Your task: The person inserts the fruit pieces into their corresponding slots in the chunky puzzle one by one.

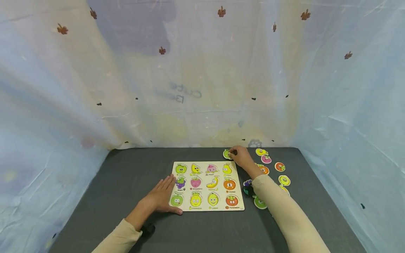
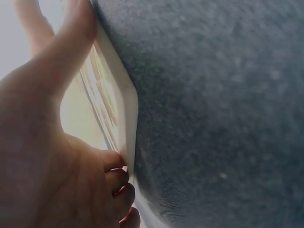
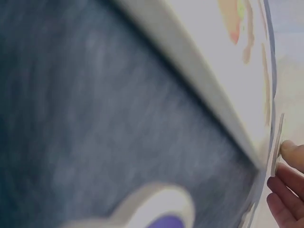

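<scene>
A pale wooden fruit puzzle board (image 1: 204, 191) lies flat on the dark table, with rows of printed fruit pictures. My left hand (image 1: 162, 195) rests against its near left corner, the fingers extended along the left side and the thumb at the near edge. In the left wrist view, fingertips (image 2: 124, 194) touch the board's side. Beyond the board's far right corner, my right hand (image 1: 242, 157) pinches a green fruit puzzle piece (image 1: 226, 154) between thumb and fingers. The right wrist view shows this thin piece (image 3: 277, 149) edge-on, off the table; its picture is hidden there.
Several loose fruit pieces lie right of the board, including a red-orange one (image 1: 280, 167), a pink one (image 1: 266, 159) and a green one (image 1: 260, 202). My right forearm partly covers some. A purple piece (image 1: 247, 182) sits near the board's right edge. A curtain (image 1: 202, 105) hangs behind.
</scene>
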The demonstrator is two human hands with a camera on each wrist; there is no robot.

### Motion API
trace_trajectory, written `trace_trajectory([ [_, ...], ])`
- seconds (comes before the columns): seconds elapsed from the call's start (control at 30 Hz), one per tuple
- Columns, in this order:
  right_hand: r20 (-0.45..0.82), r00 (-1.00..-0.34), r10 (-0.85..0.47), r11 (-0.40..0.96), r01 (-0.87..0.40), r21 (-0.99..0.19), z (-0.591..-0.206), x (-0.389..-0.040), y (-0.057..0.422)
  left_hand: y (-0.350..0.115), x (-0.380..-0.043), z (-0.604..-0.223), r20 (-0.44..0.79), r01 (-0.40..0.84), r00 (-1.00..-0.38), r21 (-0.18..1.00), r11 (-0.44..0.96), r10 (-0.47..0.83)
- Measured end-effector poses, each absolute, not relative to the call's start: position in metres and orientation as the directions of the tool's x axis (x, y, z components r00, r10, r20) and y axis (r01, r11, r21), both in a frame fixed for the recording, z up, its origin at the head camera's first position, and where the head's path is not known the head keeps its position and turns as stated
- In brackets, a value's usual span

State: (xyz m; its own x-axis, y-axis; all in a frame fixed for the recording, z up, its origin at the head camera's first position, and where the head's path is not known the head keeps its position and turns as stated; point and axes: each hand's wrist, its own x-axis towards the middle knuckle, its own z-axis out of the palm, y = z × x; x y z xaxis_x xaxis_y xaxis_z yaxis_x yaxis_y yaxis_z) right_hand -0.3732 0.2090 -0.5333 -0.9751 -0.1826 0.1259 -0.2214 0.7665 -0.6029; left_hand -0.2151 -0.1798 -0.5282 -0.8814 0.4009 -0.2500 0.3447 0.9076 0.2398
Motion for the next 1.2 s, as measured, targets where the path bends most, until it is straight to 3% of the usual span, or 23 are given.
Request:
trace_trajectory([
  [0.43, 0.131, -0.957, -0.26, 0.724, -0.284, -0.629, -0.532, -0.369, 0.184, -0.181, -0.218, -0.53, -0.266, 0.338, -0.869, 0.297, 0.893, 0.418],
  [1.2, 0.181, -0.921, -0.344, 0.656, -0.374, -0.655, -0.53, -0.347, 0.124, -0.182, -0.219, -0.53, -0.254, 0.323, -0.881, 0.293, 0.9, 0.398],
])
